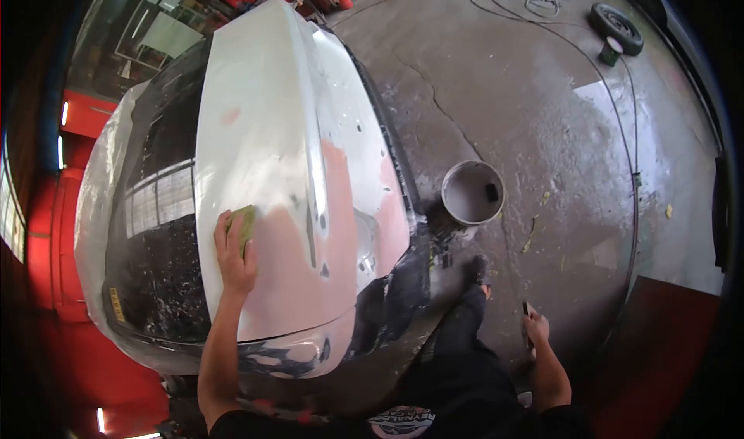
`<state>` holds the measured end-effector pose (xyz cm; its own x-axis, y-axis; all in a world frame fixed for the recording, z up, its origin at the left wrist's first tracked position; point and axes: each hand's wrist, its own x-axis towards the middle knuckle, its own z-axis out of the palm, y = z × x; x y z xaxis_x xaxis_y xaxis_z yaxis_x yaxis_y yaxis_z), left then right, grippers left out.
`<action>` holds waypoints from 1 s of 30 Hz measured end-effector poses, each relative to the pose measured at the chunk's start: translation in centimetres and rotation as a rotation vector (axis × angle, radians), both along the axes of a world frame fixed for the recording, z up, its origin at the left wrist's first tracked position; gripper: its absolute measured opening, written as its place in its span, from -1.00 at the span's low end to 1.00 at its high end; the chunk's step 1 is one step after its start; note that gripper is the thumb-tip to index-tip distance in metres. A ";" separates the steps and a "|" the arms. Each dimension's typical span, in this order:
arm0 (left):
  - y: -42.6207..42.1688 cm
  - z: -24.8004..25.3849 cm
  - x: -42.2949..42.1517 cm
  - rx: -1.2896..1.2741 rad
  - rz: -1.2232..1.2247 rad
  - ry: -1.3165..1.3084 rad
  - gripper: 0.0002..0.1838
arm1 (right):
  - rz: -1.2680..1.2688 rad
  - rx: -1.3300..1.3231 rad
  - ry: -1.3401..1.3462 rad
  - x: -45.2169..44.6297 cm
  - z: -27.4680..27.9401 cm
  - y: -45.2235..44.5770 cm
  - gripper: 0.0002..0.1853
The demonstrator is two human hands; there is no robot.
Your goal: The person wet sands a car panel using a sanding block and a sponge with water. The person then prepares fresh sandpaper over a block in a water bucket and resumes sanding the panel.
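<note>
A car's rear panel (256,98), white with pink patches, fills the left and middle of the view. My left hand (235,254) holds a yellow-green pad (241,228) flat against the panel, at the upper left border of a pink patch (287,284). The fingers lie over the pad's left side. Out to the right, low beside my legs, my right hand (536,327) is closed around a small dark object (525,309), which I cannot make out further. That hand is away from the car, above the wet floor.
A bucket (473,220) of greyish water with a dark block inside stands right of the car. A loose wheel (617,28), a small green pot (611,52) and a long hose (612,90) lie farther right. A dark red panel (659,354) is at the lower right.
</note>
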<state>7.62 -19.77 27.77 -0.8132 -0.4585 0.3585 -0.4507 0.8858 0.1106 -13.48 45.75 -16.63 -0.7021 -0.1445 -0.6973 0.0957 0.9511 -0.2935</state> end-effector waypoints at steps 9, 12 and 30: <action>0.6 0.6 -0.7 -0.034 0.064 -0.027 -0.41 | 0.007 0.248 -0.011 -9.6 4.9 13.8 -0.49; 0.5 0.3 -0.9 -0.033 0.143 -0.030 -0.44 | -0.007 0.110 0.129 -16.8 6.1 10.6 -0.45; 3.9 -6.1 -27.3 -0.403 0.859 -0.163 -0.40 | 0.031 -0.067 0.235 -60.0 4.8 5.8 -0.53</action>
<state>-19.69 -15.90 21.62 -0.3114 -0.7874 0.5321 -0.9461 0.2044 -0.2513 -73.45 51.59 -11.82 -0.8383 -0.2093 -0.5035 -0.0117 0.9301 -0.3672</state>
